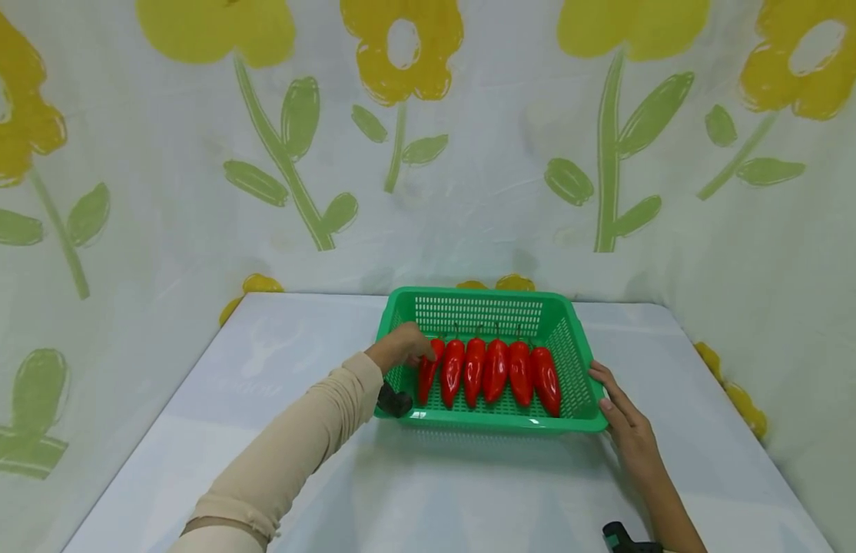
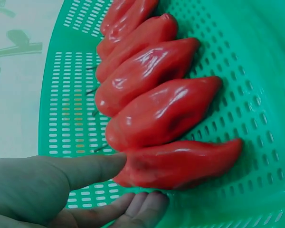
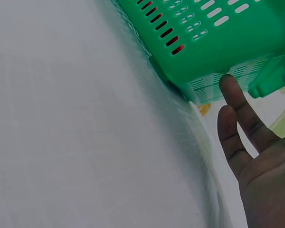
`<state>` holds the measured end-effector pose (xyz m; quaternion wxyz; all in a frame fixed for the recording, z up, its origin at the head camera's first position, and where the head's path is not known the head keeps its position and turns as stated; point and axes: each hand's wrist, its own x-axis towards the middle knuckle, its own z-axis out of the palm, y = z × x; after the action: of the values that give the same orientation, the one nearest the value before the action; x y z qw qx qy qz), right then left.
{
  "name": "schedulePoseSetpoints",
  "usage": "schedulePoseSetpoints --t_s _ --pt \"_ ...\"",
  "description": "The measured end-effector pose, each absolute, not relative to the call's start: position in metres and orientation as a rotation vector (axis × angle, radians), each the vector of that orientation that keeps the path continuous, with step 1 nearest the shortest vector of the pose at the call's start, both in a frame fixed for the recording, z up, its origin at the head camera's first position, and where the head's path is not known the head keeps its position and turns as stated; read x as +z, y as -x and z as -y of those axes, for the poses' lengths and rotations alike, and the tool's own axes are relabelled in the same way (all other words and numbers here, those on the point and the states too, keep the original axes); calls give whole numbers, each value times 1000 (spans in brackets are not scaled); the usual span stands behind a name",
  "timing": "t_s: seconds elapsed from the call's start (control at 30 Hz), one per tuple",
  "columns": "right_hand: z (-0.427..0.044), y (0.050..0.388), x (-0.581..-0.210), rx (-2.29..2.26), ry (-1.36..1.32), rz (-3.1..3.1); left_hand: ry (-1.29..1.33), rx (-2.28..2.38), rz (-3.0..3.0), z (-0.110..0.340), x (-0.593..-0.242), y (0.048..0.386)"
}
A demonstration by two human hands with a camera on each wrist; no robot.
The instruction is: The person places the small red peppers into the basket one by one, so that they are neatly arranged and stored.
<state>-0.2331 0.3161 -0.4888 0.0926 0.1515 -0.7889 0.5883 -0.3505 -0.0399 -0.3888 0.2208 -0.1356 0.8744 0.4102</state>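
Several glossy red peppers [image 1: 496, 371] lie side by side in a green plastic basket [image 1: 497, 422], their thin stems toward the far wall. My left hand [image 1: 403, 347] reaches over the basket's left side to the leftmost pepper [image 2: 180, 164]. In the left wrist view the thumb of that hand [image 2: 42, 190] lies extended against the pepper's stem end. Its other fingers are low beside the pepper, with a small gap showing. At the basket's right rim, my right hand [image 1: 628, 434] holds the edge near the front corner. In the right wrist view two fingers of this hand [image 3: 268, 166] stretch along the outer wall.
The basket stands on a white table [image 1: 296, 338], toward its far edge. Behind and on both sides hangs a pale cloth [image 1: 483, 215] printed with yellow flowers. Dark wrist devices [image 1: 395, 401] are worn on the arms.
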Motion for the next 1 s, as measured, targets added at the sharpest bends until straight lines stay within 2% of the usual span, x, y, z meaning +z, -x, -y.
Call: schedulePoseSetpoints --t_s 0.37,0.6,1.0 --pt "-317 234 -490 1791 -510 2293 356 1333 -2357 41 -381 351" --pt "-320 239 -492 1766 -518 2308 157 1563 -2212 51 -378 350" --pt "-331 242 -491 1733 -489 2342 -207 1691 -2183 72 -369 325"
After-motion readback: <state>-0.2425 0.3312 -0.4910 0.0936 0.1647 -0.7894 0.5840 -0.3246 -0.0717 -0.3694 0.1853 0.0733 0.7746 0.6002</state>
